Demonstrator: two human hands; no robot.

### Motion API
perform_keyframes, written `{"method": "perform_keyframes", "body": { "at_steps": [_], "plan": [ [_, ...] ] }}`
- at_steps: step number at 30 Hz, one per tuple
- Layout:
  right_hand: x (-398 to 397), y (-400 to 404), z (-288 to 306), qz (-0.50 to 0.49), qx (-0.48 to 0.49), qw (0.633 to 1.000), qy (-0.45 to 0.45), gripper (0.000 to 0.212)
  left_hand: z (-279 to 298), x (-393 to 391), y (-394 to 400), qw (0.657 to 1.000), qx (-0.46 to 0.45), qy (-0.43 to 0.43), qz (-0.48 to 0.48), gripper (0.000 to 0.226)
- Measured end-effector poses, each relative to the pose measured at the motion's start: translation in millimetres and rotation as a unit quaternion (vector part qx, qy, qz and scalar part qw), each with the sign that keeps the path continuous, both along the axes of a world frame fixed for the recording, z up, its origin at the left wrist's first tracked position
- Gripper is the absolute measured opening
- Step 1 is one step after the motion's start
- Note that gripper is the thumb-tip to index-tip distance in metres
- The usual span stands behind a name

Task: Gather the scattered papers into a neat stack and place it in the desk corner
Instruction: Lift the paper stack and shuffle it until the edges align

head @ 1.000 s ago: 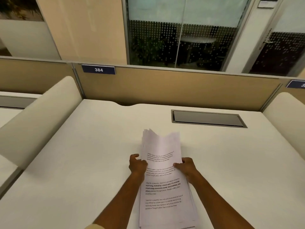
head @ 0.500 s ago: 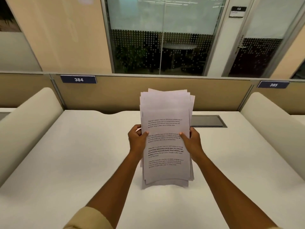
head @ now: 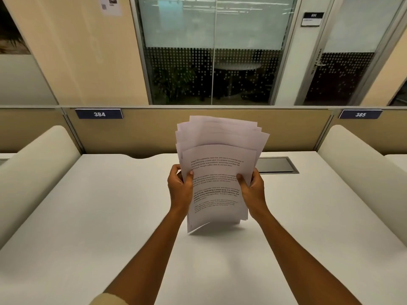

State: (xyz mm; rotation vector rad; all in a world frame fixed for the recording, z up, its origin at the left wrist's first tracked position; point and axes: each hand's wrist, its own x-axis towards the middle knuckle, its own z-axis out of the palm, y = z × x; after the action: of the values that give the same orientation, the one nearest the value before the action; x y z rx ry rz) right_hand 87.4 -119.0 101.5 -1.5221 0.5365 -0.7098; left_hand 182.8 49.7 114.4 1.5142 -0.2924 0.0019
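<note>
A sheaf of several white printed papers (head: 218,155) is held nearly upright above the middle of the white desk (head: 99,216). Its top edges fan out unevenly and its bottom edge hangs clear of the desk surface, curling slightly. My left hand (head: 179,188) grips the sheaf's left edge, thumb on the front sheet. My right hand (head: 251,188) grips the right edge the same way. The front sheet carries paragraphs of black text.
A tan partition (head: 154,130) with number plates 384 (head: 99,114) and 385 (head: 360,114) closes the desk's far side. Cream padded dividers stand at the left (head: 37,170) and right (head: 361,172). A dark cable hatch (head: 277,165) sits at the back right.
The papers went from lying on the desk to standing upright in both hands, then rose clear of the surface. My view tilted upward, showing more of the glass wall.
</note>
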Motion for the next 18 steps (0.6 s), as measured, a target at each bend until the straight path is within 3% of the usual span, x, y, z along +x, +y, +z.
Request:
{"method": "perform_keyframes", "body": {
  "at_steps": [18],
  "plan": [
    [-11.2, -1.4, -6.6, 0.042, 0.009, 0.999, 0.002, 0.034, -10.2, -20.8, -8.1, 0.998, 0.011, 0.044, 0.048, 0.049]
  ]
}}
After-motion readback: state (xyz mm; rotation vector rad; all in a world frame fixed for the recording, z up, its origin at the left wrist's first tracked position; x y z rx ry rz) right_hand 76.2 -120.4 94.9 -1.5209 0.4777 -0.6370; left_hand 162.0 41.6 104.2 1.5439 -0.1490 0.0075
